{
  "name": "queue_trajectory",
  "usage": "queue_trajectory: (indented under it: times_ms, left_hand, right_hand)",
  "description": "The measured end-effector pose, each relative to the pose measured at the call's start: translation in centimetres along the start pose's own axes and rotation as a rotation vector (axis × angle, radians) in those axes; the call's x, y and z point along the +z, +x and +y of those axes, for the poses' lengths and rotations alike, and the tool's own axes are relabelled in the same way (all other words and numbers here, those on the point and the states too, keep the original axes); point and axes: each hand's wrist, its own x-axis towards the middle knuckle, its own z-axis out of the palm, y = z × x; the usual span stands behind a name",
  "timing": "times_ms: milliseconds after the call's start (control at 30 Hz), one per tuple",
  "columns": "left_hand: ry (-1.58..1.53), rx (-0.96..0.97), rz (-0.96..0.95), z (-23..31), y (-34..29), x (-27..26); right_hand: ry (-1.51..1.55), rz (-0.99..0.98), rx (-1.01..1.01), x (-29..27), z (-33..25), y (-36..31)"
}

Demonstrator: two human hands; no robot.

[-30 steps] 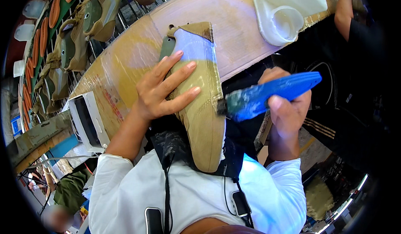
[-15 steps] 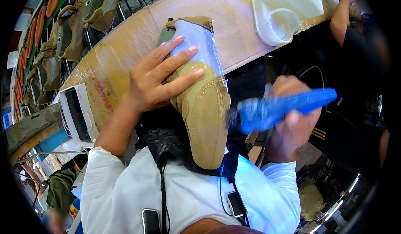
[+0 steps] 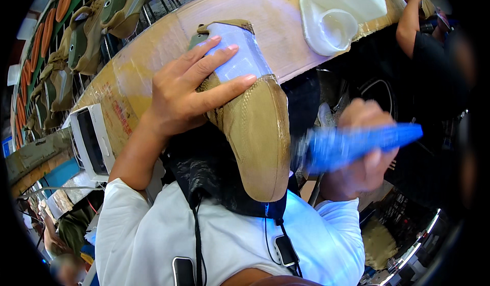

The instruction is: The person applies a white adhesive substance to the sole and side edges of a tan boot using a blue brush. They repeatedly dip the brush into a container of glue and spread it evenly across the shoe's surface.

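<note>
A tan boot upper [image 3: 255,138], pulled over a form, lies across my lap with its toe toward me. A pale plastic-looking wrap covers its shaft. My left hand [image 3: 184,94] rests across the shaft and side, gripping the boot with fingers spread over the wrap. To the right of it, my right hand [image 3: 365,115] is closed around a blue-handled brush [image 3: 352,145], smeared by motion. The brush's dark bristle end points at the boot's side; a small gap seems to lie between them. A darker, shiny band runs along the boot's right edge.
A cardboard-covered bench [image 3: 229,5] curves ahead, bearing a white plastic container [image 3: 334,28] at the far right. A white box [image 3: 93,142] with a dark window stands at left. Several boots [image 3: 122,10] sit on a rack at upper left. Another person's arm [image 3: 407,28] shows at upper right.
The brush and my right hand have moved a little right and down, away from the boot. The boot has turned slightly, its toe shifting right, and my left hand has turned with it.
</note>
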Motion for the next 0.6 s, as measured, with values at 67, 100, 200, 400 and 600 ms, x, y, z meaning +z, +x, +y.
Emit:
queue_trajectory:
  times_ms: [67, 100, 200, 400, 600]
  left_hand:
    - [0.007, -0.004, -0.014, 0.1, 0.4, -0.1]
    - [0.021, -0.009, -0.019, 0.1, 0.5, -0.1]
    - [0.01, -0.029, -0.048, 0.2, 0.8, -0.5]
    - [-0.077, -0.06, -0.014, -0.2, 1.2, -0.8]
    - [-0.121, -0.131, 0.046, -0.4, 1.5, -0.9]
  right_hand:
    - [-0.125, 0.274, 0.139, 0.2, 0.5, 0.1]
    - [-0.125, 0.195, 0.116, 0.2, 0.3, 0.2]
    - [-0.082, -0.007, -0.021, 0.1, -0.2, 0.7]
    - [0.056, 0.042, -0.055, 1.3, -1.7, 0.1]
    - [-0.601, 0.094, -0.533, 2.9, 2.8, -1.9]
